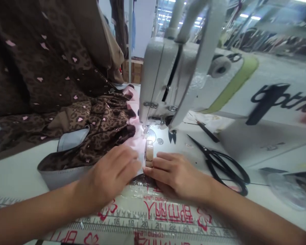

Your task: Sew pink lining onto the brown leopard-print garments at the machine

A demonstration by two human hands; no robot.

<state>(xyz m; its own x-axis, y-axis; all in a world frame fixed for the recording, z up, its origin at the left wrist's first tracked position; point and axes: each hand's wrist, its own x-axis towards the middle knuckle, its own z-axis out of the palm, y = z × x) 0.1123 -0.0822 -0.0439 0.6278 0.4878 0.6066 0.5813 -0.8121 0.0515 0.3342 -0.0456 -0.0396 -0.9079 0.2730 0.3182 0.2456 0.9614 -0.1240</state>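
Note:
Dark brown leopard-print fabric (102,119) with small pink patches lies gathered left of the sewing machine (165,78). A pale pink strip (136,143) runs along its edge and passes beneath the presser foot (146,129). My left hand (112,170) grips the pink strip just in front of the needle area, its fingers curled and pressed down. Across from it, my right hand (173,170) pinches the strip's edge between thumb and fingers, beside a small tan block (149,151) on the machine bed. The fingertips of both hands are close together, and the fabric under them is partly hidden.
Black scissors (219,163) lie right of my right hand, with a dark-handled pointed tool (206,131) behind. A printed ruler scale (132,223) under clear film lines the table's front edge. More brown cloth (40,51) hangs at left. A clear round case (288,190) sits at right.

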